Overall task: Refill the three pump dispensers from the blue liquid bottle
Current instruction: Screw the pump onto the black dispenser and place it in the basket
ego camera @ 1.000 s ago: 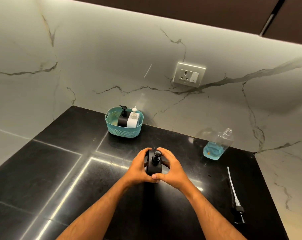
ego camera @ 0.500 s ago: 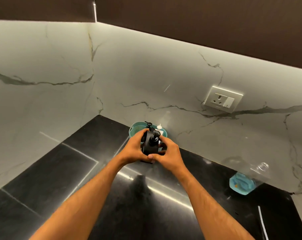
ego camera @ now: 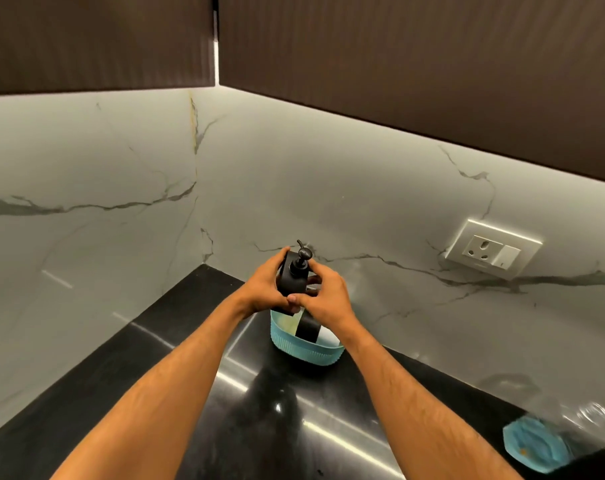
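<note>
While your two hands clasp it, the black dispenser (ego camera: 291, 275) now hovers over the teal basket (ego camera: 306, 351).
Left hand (ego camera: 264, 287) and right hand (ego camera: 325, 297) have carried it off the tabletop (ego camera: 176, 393); this refill looks finished.

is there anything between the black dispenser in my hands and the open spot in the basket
Nothing visible blocks it. Both hands, left and right, hold the black dispenser just above the teal basket. Two bottles fill its right side; the left side looks free.

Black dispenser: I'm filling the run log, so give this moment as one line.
black dispenser | held by left hand and right hand | above teal basket
</note>
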A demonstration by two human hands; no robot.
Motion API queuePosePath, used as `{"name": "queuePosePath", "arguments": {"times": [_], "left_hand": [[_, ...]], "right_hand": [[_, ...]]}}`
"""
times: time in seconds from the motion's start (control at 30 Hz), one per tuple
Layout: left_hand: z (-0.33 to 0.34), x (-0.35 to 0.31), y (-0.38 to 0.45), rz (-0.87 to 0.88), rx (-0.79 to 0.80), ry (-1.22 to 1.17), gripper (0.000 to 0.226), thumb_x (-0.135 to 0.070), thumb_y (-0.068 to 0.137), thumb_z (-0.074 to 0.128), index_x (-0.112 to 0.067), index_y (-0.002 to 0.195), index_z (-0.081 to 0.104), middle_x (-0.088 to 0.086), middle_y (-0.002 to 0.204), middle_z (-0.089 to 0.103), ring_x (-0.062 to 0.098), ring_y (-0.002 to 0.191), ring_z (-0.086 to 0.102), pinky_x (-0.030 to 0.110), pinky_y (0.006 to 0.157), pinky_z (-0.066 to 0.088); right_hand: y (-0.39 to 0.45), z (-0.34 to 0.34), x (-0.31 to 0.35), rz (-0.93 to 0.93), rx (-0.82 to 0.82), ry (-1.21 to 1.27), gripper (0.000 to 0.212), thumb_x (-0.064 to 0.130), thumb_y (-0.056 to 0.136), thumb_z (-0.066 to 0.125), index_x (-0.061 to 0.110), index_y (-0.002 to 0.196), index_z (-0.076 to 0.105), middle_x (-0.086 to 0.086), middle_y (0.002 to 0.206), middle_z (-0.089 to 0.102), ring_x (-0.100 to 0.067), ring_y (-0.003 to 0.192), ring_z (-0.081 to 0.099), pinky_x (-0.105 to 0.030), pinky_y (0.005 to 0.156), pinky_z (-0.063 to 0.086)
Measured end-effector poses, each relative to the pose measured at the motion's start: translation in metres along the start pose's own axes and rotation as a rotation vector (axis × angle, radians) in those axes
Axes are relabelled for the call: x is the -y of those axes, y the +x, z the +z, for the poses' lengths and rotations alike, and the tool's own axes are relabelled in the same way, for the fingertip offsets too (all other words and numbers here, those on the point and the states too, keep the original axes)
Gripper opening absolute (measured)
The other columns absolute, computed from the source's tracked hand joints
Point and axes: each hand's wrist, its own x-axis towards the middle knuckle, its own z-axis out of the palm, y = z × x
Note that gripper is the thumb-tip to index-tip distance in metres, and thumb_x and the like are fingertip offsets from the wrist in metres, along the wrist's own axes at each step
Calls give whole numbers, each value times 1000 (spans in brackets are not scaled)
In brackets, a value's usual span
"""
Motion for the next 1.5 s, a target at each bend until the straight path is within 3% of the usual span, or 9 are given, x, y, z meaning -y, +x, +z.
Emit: {"name": "queuePosePath", "arguments": {"times": [0.27, 0.4, 0.53, 0.87, 1.03, 1.13, 1.33, 1.43, 1.5], "left_hand": [[-3, 30, 29, -52, 63, 34, 118, 5, 54, 85, -23, 156, 32, 5, 139, 57, 24, 126, 62, 36, 92, 62], [0, 42, 35, -93, 102, 53, 133, 7, 56, 86, -26, 163, 13, 1, 150, 44, 25, 134, 53, 37, 95, 60], [1, 46, 40, -114, 117, 84, 119, 14, 56, 83, -24, 154, 29, 2, 134, 55, 22, 123, 59, 32, 77, 63], [4, 47, 47, -101, 152, 208, 100, 14, 59, 85, -18, 141, 37, -6, 116, 56, 10, 103, 59, 18, 68, 57], [11, 55, 51, -97, 150, 316, 88, 7, 56, 89, -18, 125, 41, -3, 107, 58, 12, 96, 61, 20, 63, 54], [12, 60, 53, -109, 142, 358, 90, -4, 48, 94, -26, 118, 41, -8, 108, 55, 14, 98, 60, 22, 74, 51], [17, 71, 52, -97, 126, 465, 92, -29, 41, 91, -25, 119, 43, -1, 122, 47, 31, 130, 41, 55, 112, 40], [19, 71, 52, -115, 155, 442, 97, -19, 49, 91, -15, 134, 44, 8, 144, 41, 30, 156, 9, 52, 125, 25], [21, 74, 54, -131, 163, 442, 93, -10, 56, 91, -11, 136, 44, 10, 144, 42, 29, 156, 8, 46, 123, 27]], "right_hand": [[27, 19, -31, 63, 46, -62, 91, 7, 58, 94, 22, 140, 59, 3, 124, 62, -14, 105, 67, -32, 81, 63], [27, 29, -44, 74, 30, -90, 91, 10, 55, 97, 24, 137, 62, 3, 117, 58, -18, 103, 68, -38, 83, 63], [26, 31, -48, 66, 8, -119, 89, 12, 52, 99, 24, 134, 65, 4, 111, 54, -20, 99, 66, -37, 81, 63], [19, 29, -47, 53, -16, -162, 80, 17, 54, 99, 25, 127, 69, 7, 108, 54, -17, 98, 65, -31, 80, 62], [11, 27, -45, -15, -43, -416, 66, 37, 58, 95, 24, 118, 72, 9, 105, 54, -13, 105, 43, -25, 89, 43], [8, 27, -48, -46, -60, -574, 70, 50, 58, 92, 25, 120, 71, 10, 115, 56, -15, 109, 35, -30, 93, 40], [5, 27, -52, -89, -9, -778, 67, 62, 62, 83, 30, 119, 68, 17, 118, 60, -15, 109, 33, -33, 85, 30], [4, 27, -54, -115, 6, -832, 66, 65, 62, 81, 28, 116, 69, 15, 118, 60, -17, 112, 33, -35, 87, 30], [4, 28, -56, -115, 21, -859, 66, 66, 62, 81, 27, 114, 69, 13, 119, 60, -18, 113, 33, -35, 87, 29]]}}
